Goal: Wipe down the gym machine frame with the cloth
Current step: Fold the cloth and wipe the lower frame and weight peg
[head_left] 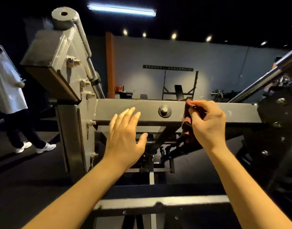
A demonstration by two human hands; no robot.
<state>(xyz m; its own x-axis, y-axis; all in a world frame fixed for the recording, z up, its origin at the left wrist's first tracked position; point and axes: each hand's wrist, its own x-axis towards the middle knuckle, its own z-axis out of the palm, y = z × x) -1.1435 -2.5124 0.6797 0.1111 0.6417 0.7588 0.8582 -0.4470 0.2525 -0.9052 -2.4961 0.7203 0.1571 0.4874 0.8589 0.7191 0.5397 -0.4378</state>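
Right hand pinches cloth against frame.

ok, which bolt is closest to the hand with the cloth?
The large washered bolt on the horizontal crossbeam, just left of the cloth in the right hand. The others sit out at the beam's ends.

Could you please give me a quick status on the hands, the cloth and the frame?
Right hand pinching cloth on crossbar. Left hand open, in front of it. Bolt sticks out just left of cloth.
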